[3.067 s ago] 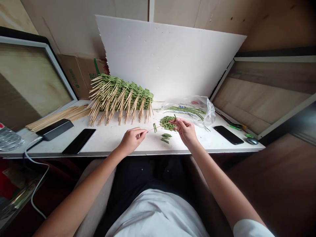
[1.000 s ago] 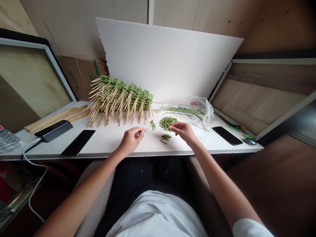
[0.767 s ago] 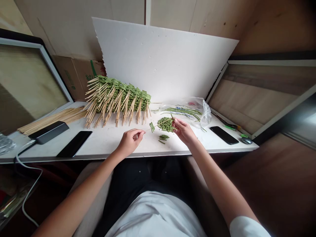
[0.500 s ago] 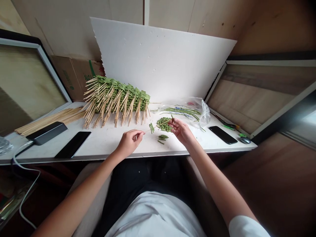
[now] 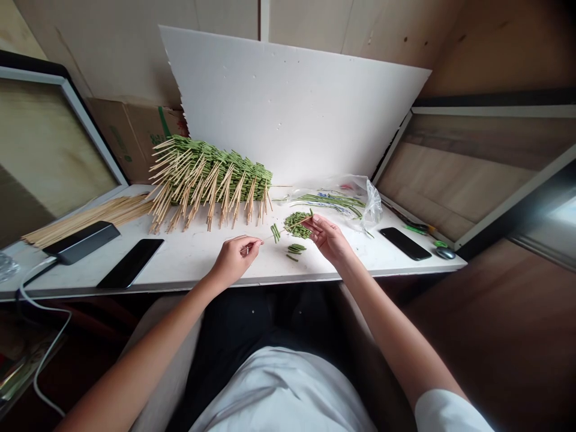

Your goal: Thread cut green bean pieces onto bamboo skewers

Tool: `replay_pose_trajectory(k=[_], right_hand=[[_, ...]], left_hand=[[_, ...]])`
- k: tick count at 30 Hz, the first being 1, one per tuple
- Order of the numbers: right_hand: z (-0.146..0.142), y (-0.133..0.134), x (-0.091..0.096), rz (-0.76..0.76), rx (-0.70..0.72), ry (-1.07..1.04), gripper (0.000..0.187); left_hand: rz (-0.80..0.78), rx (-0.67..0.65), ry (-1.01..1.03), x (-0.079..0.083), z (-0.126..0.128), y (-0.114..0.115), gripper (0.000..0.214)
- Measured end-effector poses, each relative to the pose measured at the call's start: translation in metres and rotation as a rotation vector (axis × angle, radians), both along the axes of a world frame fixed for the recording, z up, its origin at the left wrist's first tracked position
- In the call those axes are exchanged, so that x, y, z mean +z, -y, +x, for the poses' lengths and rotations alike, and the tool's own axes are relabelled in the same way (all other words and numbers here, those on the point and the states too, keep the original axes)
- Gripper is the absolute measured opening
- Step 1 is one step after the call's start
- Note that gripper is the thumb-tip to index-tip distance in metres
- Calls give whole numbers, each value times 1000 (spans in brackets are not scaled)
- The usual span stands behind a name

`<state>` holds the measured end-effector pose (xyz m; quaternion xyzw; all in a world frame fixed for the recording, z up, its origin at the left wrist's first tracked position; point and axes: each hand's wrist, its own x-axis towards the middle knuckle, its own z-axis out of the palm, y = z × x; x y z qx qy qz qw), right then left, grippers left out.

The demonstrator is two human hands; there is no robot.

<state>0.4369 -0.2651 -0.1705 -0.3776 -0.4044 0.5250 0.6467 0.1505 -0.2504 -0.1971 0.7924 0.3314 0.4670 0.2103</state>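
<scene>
My left hand [image 5: 236, 259] pinches the near end of a thin bamboo skewer [image 5: 288, 227] that points right and carries a couple of short green bean pieces [image 5: 275, 232]. My right hand [image 5: 327, 236] pinches another green bean piece at the skewer's tip, right by a small heap of cut bean pieces [image 5: 297, 222]. A few loose pieces [image 5: 295, 248] lie on the white table [image 5: 193, 258] between my hands.
A big stack of finished bean skewers [image 5: 209, 181] lies at the back left, with bare skewers [image 5: 90, 217] beside it. A plastic bag of long beans [image 5: 342, 201] sits right. Two phones [image 5: 129, 270] [image 5: 403, 243], a black power bank [image 5: 81, 241] and a mouse [image 5: 444, 253] lie around.
My right hand picked a bean piece from the heap and brought it to the skewer tip. My left hand stayed in place holding the skewer.
</scene>
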Motion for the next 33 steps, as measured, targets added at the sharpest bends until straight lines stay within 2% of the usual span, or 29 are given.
replay_pose_trajectory(k=[11,20,28,33], right_hand=[[-2,5,4,16,-64,146,29],[-5,6,5,53,-78,47,32],[-4,4,3,56,-80,35,25],[0,2,3,80,-104,55,28]], left_hand=[[64,14,-48,0,-3,0,21],[53,13,-24,5,-3,2,21],[77,20,-46,7,-3,2,22],[117,23,-87,8,-4,2,23]])
